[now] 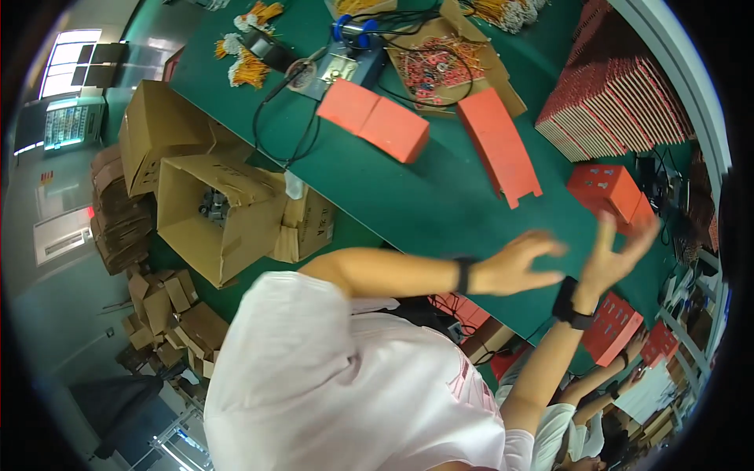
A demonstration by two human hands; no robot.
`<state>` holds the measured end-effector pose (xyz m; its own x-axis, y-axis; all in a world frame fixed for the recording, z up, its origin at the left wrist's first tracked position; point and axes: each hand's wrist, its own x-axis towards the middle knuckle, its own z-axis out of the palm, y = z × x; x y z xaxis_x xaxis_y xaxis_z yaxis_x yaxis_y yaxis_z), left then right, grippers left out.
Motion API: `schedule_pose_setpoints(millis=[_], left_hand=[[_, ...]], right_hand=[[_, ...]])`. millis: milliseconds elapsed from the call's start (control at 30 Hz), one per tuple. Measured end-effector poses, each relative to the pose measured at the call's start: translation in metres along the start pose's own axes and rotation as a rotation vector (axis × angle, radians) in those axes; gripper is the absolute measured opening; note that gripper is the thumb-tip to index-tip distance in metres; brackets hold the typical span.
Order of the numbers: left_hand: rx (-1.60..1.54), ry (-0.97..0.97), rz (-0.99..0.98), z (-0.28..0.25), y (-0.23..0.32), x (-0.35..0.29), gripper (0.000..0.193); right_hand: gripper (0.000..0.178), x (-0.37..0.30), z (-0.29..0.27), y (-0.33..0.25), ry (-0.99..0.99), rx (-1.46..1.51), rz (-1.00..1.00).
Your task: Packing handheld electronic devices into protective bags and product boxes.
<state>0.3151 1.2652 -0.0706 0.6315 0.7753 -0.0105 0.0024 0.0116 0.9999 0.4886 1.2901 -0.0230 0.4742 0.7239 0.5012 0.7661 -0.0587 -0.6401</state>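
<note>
Over the green table (440,200) my left hand (514,264) is stretched out with thumb and fingers apart, slightly blurred and holding nothing. My right hand (613,257) has its fingers spread, also with nothing in them. Its fingertips are closest to a red-orange box (603,185) with small metal-coloured parts on its top; I cannot tell whether they touch it. Beyond my left hand lies a long red-orange panel (499,145) with a notched end. Farther left are two red-orange blocks (373,118) set end to end.
A tall stack of red-edged boards (620,106) stands at the far right. An open carton of small wired parts (440,71) and a soldering station (353,59) with cables sit at the back. Cardboard boxes (224,212) stand left. Co-workers' arms (601,382) are at lower right, near another red box (613,330).
</note>
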Motion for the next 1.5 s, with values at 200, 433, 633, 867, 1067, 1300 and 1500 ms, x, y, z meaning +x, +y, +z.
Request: schedule_pose_setpoints(millis=[200,433,633,867,1067,1300,1500], left_hand=[[-0.052,0.276,-0.493,-0.093,-0.028,-0.181,0.028],[-0.352,0.366,-0.616,-0.153,-0.029,-0.215,0.087],[0.010,0.347,0.066,-0.104,-0.003,-0.165,0.139],[-0.187,0.271,0.249,-0.043,0.029,-0.111,0.114],[0.310,0.136,0.443,-0.047,-0.031,-0.091,0.105],[0.333,-0.200,0.370,-0.045,-0.062,-0.073,0.106],[0.303,-0.280,0.400,-0.046,-0.072,-0.070,0.107]], right_hand=[[0.106,-0.068,0.140,-0.156,-0.621,0.084,-0.387],[0.066,-0.094,0.134,-0.137,-0.607,0.511,0.444],[0.065,-0.145,-0.007,-0.104,-0.691,1.224,1.360],[0.069,-0.226,-0.054,-0.046,-0.403,0.660,1.038],[0.051,-0.161,-0.111,-0.102,-0.457,0.025,0.255],[0.042,-0.152,-0.082,-0.064,-0.680,-0.165,-0.048],[0.033,-0.139,-0.063,-0.055,-0.835,-0.129,0.185]])
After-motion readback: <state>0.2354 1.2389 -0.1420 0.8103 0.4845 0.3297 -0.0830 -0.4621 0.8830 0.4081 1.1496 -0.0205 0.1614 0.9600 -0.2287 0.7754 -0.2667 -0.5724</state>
